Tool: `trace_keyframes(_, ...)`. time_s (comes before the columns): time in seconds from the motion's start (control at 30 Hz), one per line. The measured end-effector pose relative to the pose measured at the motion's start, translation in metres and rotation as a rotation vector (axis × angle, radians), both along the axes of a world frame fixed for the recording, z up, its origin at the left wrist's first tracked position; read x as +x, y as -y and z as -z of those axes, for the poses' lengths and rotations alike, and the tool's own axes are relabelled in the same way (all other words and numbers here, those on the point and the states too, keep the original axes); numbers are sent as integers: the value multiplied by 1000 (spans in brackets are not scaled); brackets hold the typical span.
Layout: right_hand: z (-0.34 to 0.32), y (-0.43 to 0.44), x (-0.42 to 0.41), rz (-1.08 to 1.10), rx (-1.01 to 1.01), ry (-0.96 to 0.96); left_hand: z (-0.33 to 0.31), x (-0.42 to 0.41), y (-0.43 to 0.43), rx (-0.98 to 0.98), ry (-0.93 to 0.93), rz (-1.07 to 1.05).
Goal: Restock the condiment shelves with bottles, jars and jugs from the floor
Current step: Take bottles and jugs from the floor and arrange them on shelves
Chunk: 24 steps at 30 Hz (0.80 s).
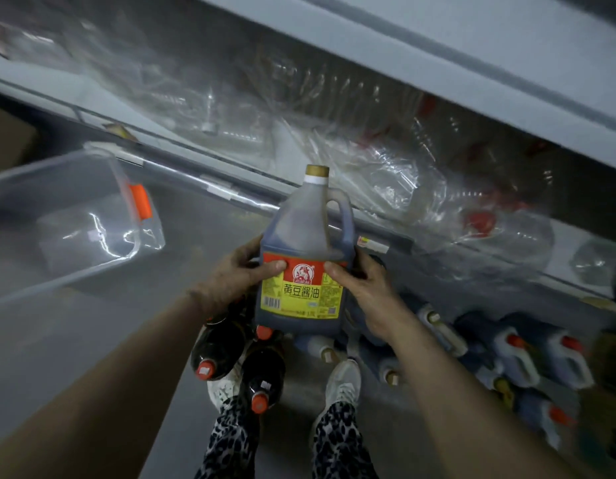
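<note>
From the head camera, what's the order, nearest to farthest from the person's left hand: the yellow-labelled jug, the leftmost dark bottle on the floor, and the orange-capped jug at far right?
1. The yellow-labelled jug, centre: the left hand grips it.
2. The leftmost dark bottle, on the floor just below that hand.
3. The orange-capped jug, on the floor at far right.

One head cam only, wide-angle, worn up top and pointing forward and steeply down. Jug [304, 236] sits close, dead centre; shoes [342, 382] and floor [75, 340] fall below it, and the shelves [455, 77] run tilted across the upper frame, pretty near too.
</note>
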State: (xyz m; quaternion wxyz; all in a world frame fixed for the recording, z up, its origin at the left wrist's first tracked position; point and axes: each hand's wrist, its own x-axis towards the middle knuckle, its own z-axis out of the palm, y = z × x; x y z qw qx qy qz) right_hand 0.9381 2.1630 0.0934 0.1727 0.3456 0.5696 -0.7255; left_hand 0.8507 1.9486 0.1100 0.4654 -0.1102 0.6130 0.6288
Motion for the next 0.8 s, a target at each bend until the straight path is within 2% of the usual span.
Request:
trace_keyframes(0.47, -228, 25, 33, -22, 61, -19, -204, 46, 32, -24, -90, -1)
trace_keyframes(0.8, -362, 49, 63, 113, 149, -102, -334, 61, 38, -6, -252, 125)
